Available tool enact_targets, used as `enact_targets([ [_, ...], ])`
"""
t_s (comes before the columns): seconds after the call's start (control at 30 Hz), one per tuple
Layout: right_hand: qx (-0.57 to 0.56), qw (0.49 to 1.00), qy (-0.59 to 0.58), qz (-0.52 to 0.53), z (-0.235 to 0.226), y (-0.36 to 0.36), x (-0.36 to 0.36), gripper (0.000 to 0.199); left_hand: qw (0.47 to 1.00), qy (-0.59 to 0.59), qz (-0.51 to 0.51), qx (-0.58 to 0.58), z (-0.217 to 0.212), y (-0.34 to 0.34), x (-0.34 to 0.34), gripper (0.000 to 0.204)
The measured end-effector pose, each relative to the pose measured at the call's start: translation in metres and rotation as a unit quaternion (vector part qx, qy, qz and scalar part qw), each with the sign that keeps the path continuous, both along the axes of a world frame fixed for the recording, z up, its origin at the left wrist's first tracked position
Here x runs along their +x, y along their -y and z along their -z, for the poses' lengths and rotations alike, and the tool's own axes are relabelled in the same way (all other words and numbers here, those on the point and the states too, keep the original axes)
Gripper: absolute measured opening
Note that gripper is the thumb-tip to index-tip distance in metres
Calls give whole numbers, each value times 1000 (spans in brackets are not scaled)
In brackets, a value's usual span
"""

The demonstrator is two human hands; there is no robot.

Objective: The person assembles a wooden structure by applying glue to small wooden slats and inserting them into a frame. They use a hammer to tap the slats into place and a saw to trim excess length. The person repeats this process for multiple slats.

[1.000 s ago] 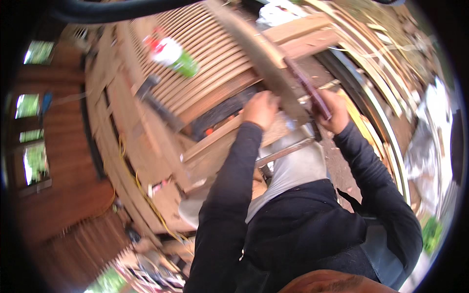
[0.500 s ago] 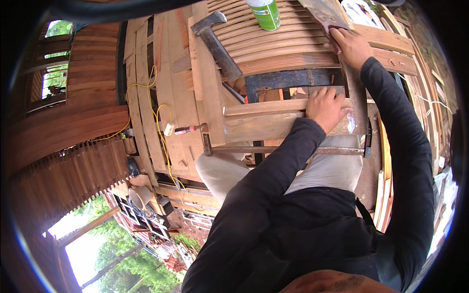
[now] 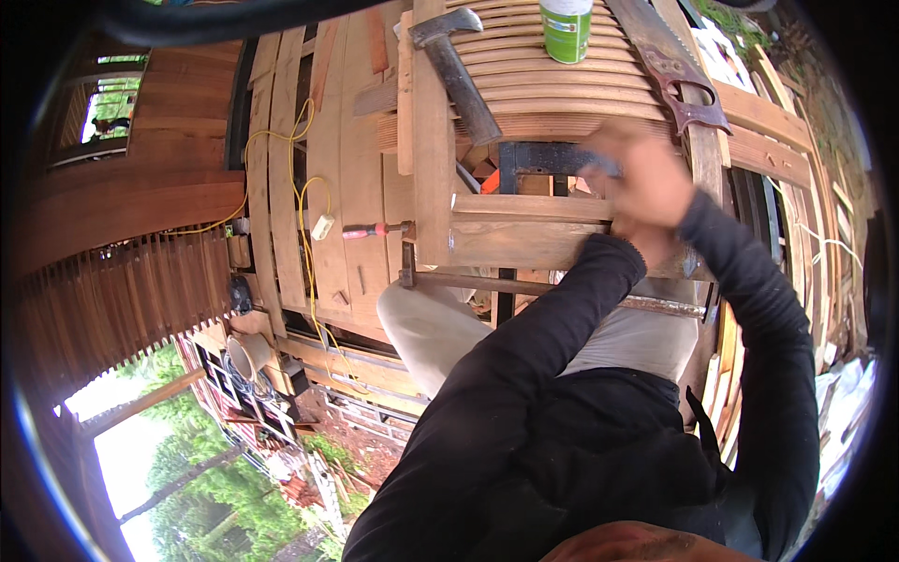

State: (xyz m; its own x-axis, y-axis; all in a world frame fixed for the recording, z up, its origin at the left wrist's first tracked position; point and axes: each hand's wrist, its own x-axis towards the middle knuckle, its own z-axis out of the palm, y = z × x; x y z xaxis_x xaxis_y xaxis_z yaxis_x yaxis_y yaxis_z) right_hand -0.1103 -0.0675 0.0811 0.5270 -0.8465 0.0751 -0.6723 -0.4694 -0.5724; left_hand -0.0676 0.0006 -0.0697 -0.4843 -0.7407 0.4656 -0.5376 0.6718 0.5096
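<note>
My right hand point(image 3: 651, 183), smeared by motion, hovers over the right end of the wooden frame; a blurred bluish-grey bit shows by its fingers, too unclear to name. Just below it, my left hand point(image 3: 648, 242) rests against the upright board point(image 3: 524, 245), its fingers hidden behind the right hand. A handsaw point(image 3: 695, 113) with a reddish-brown handle lies on the slats, beyond my right hand and touched by neither. The bar clamp point(image 3: 562, 287) runs along the near side of the board, above my lap, with its red-and-black handle point(image 3: 365, 230) sticking out at the left.
A hammer point(image 3: 456, 80) lies on the boards at the far middle. Beside it stands a green-and-white can point(image 3: 566, 33) on the slats point(image 3: 515, 70). A yellow cord point(image 3: 304, 225) winds over the planks at left. Loose lumber point(image 3: 829, 206) is stacked at right.
My right hand has let go of the handsaw, leaving it on the slats, and has come nearer, over my left hand. The view has shifted slightly.
</note>
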Motion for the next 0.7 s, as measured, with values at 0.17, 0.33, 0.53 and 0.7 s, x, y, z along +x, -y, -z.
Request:
enact_targets([
  [0.17,122,990,10,-71,55,5,128,51,995,39,67,56,-36,8,12,40],
  [0.33,131,987,-33,-85,82,1,171,58,994,24,54,92,-39,5,8,44],
  [0.53,95,994,5,-54,90,-7,177,60,988,-7,59,142,-47,6,11,44],
  [0.7,53,997,19,-47,101,-13,175,53,987,-5,57,151,-55,2,16,43],
])
